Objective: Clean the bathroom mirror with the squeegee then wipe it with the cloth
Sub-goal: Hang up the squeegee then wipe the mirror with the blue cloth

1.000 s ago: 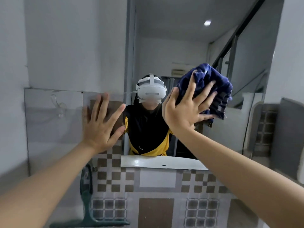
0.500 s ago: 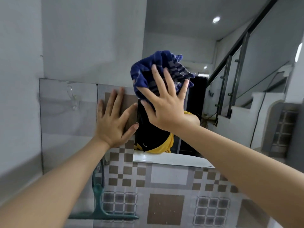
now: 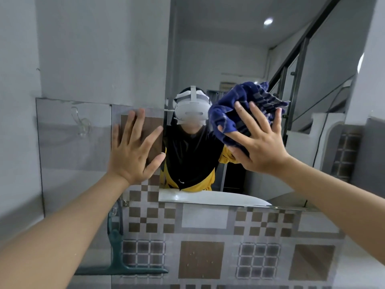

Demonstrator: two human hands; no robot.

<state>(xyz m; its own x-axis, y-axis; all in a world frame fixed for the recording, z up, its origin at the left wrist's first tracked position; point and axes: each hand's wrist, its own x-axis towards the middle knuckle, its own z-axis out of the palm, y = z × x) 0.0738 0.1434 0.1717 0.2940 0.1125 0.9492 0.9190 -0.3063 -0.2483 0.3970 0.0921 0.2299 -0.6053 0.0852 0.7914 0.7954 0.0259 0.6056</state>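
The mirror (image 3: 239, 59) fills the wall ahead and reflects a person in a white headset. My right hand (image 3: 258, 142) presses a crumpled dark blue striped cloth (image 3: 235, 109) flat against the glass, right of the reflected headset, fingers spread over it. My left hand (image 3: 133, 149) lies flat with spread fingers on the tiled wall just left of the mirror's edge, holding nothing. A dark green squeegee (image 3: 118, 265) hangs low on the wall at the lower left, blade down, apart from both hands.
Patterned brown and grey tiles (image 3: 200, 259) cover the wall below the mirror. A clear hook (image 3: 81, 124) sits on the grey panel at the left. A white basin rim (image 3: 208, 198) shows reflected at the mirror's bottom edge.
My right hand has swept the cloth across the glass, left over the reflected headset half a second ago and now back to the right. My left hand stays on the wall.
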